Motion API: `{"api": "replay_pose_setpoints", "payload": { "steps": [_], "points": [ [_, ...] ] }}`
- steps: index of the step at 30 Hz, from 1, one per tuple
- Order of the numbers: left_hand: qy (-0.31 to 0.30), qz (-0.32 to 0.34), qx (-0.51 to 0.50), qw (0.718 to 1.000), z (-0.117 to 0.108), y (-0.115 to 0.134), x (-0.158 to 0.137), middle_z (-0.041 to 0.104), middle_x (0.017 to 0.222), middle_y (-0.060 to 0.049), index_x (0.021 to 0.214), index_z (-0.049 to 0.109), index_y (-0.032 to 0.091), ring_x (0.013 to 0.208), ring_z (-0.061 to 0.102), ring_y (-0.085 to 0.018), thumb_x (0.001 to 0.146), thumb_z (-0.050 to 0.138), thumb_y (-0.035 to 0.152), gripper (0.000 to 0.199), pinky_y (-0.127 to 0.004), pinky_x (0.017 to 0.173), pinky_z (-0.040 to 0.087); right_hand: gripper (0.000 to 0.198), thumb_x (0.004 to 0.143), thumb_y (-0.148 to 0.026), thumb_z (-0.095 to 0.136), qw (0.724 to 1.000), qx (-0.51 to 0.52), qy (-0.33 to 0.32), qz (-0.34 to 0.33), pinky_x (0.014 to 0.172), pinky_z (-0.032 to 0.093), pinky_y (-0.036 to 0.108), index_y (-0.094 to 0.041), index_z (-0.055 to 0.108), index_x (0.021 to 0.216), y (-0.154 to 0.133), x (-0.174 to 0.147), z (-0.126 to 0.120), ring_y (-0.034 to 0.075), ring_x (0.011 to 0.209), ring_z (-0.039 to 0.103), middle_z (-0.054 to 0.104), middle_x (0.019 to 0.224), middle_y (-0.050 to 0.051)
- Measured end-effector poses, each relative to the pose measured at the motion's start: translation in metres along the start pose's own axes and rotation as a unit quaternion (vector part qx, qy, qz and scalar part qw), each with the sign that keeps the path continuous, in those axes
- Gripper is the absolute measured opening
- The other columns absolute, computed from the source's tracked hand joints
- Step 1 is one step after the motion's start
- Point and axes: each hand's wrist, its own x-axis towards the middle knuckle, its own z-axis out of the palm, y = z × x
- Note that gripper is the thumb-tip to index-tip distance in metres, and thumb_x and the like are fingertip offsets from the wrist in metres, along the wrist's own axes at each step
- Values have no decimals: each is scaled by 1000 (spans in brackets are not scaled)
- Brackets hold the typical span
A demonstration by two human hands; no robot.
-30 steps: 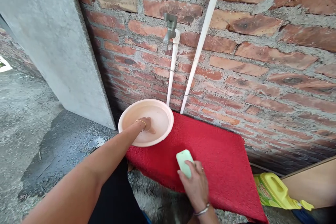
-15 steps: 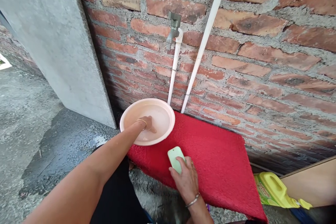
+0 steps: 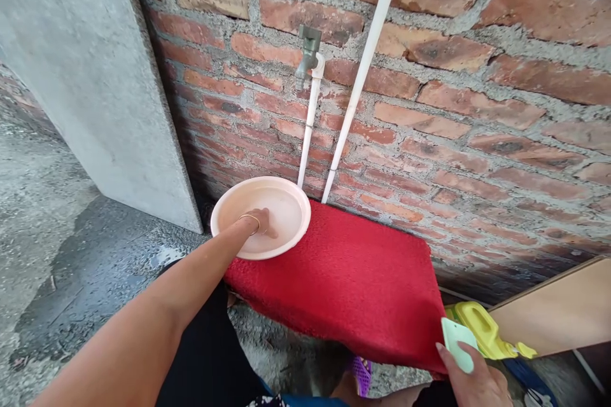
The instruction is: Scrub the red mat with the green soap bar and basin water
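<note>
My left hand (image 3: 264, 222) reaches into a pale pink basin (image 3: 222, 232) and is partly under cloudy water. Its fingers are blurred by the water, so whether they hold anything is hidden. At the lower right, my right hand (image 3: 480, 381) grips a pale green, rounded rectangular piece (image 3: 457, 338) with a small hole near its far end; I cannot tell its exact kind. That piece is above the right end of a bench covered in red cloth (image 3: 363, 273). The basin rests on the bench's left end.
A tap (image 3: 308, 57) and white pipes (image 3: 356, 92) run along the brick wall behind. A grey slab (image 3: 128, 89) leans at the left. Near the right end are a yellow jug (image 3: 480, 324) and a tan board (image 3: 558, 308). A purple sandal (image 3: 361, 375) shows below the bench.
My right hand has moved right with the pale green piece, from over the middle of the red cloth to its right end. My left hand stays in the basin. The view has shifted slightly.
</note>
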Motion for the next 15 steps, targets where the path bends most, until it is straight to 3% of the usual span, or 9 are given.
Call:
{"api": "replay_pose_setpoints", "payload": {
  "steps": [2,4,6,10,12,15],
  "points": [
    [-3,-1,0,1000,-1,0,-1,59,133,-23,124,55,18,120,58,-41,46,82,64,95,-46,93,49,69,70,-79,49,999,29,-18,-21,73,53,51,-26,66,110,-19,-14,7,35,85,65,63,95,14],
    [-4,1,1,1000,-1,1,-2,58,134,-23,126,52,15,120,57,-39,50,81,62,94,-44,93,49,59,74,-74,51,992,78,-49,-87,80,54,42,-29,66,110,-53,-40,20,29,95,65,63,105,10],
    [-4,4,4,1000,-2,1,-4,57,135,-24,127,50,13,121,57,-38,53,81,61,94,-43,94,48,46,79,-64,55,968,137,-92,-191,84,54,37,-30,67,107,-94,-71,35,24,96,65,63,107,7],
    [-2,4,13,1000,-2,2,-6,58,133,-25,127,51,12,119,58,-39,53,81,62,94,-42,92,49,30,82,-44,63,928,146,-98,-329,87,55,36,-34,67,110,-157,-123,53,23,98,65,63,113,4],
    [-1,3,15,1000,-2,3,-7,59,132,-25,127,51,12,119,59,-39,52,81,62,95,-41,91,50,30,83,-41,64,925,121,-87,-350,87,55,38,-35,66,111,-162,-129,56,24,97,65,63,115,4],
    [0,6,13,1000,-2,3,-8,57,135,-26,129,49,11,121,57,-40,55,80,63,96,-43,93,49,31,84,-47,59,943,94,-58,-313,87,54,41,-32,67,111,-133,-113,54,26,97,64,63,114,7]
  ]
}}
